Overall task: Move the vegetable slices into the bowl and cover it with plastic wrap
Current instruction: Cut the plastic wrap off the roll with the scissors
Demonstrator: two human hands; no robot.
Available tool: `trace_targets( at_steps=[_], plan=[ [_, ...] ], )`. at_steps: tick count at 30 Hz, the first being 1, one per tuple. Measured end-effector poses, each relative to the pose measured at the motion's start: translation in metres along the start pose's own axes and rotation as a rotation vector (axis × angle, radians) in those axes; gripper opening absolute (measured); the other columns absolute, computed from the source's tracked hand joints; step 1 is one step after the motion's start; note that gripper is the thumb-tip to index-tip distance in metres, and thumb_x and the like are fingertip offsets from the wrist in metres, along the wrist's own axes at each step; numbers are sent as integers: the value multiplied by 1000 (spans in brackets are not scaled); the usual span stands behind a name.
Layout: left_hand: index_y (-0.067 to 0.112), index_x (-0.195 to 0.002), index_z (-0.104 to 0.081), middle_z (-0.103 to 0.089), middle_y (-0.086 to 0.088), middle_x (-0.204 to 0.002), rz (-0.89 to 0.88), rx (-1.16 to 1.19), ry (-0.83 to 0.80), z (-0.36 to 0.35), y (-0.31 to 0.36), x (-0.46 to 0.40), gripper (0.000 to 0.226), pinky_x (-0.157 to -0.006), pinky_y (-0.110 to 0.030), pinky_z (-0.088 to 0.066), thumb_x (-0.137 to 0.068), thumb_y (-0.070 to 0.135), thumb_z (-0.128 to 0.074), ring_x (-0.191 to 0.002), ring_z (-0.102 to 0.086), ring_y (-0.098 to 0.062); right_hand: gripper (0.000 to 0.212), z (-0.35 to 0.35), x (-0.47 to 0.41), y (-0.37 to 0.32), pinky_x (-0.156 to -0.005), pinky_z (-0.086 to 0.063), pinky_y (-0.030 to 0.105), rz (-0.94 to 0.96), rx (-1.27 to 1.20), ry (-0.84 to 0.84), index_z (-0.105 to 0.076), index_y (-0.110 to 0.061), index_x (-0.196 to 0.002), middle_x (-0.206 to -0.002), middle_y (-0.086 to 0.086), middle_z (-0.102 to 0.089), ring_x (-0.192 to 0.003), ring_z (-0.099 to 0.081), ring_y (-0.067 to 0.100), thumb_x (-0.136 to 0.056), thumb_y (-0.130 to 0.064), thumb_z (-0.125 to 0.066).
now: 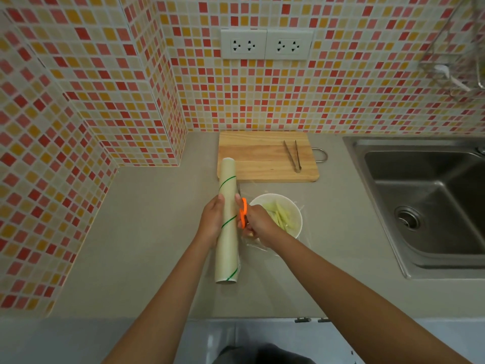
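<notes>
Head view puts my left hand wrapped around the plastic wrap roll at the centre of the frame, fingers closed on its middle. The roll's long axis runs from lower frame toward the cutting board above. My right hand sits just right of the roll, closed on the orange scissors, blades pointing up along the roll's right edge. The bowl lies right of both hands, vegetable slices already inside, with clear film seemingly stretched from roll over bowl. I judge the cut must run parallel to the roll, between it and the bowl, nearest my right hand. Tongs rest on the board.
</notes>
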State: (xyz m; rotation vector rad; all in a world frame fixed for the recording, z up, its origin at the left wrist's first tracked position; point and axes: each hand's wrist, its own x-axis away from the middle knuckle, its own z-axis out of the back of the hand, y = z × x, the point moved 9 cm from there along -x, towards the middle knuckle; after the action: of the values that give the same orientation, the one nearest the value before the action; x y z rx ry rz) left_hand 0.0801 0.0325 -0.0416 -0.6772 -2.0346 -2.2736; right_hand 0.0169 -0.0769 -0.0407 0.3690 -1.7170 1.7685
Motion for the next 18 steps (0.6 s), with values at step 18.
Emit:
trace_targets(
  at_steps=[18],
  plan=[
    [12, -97, -66, -69, -10, -83, 4, 30, -19, -2, 7, 4, 40, -59, -26, -52, -102, 33, -32, -67, -64, -20, 61, 8, -28, -32, -35, -19, 14, 56, -92, -26, -47, -12, -57, -45, 3, -50, -29, -31, 13, -83, -67, -50]
  ],
)
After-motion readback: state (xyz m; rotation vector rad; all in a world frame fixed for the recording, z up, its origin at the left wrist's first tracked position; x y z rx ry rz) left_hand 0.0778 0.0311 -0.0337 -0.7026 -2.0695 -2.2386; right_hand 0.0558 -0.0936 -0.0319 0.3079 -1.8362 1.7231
